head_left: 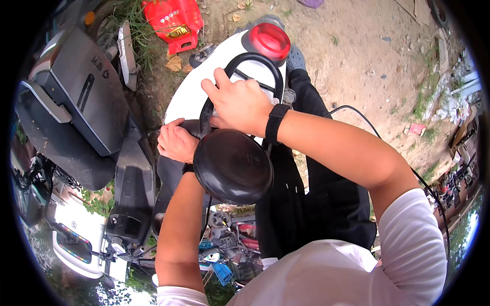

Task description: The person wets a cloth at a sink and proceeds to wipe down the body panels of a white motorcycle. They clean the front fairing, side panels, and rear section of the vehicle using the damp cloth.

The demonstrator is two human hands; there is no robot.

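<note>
A white scooter tail [190,92] with a round red tail light [269,42] lies in front of me. A black curved grab rail [259,57] loops over it. My right hand [240,104] has its fingers bent over the left arm of this rail. Just left of it, my left hand [177,143] is curled against a dark piece [191,127] at the scooter's side; its palm side is hidden. Below both hands sits a glossy black rounded pad [234,166], which covers what lies under it.
A grey scooter top box [84,92] and a dark scooter body [133,183] stand close on the left. A red plastic bag [174,23] lies on the dirt ground [357,61]. A black cable [363,118] runs past my right arm. Scattered scrap parts [232,239] lie below.
</note>
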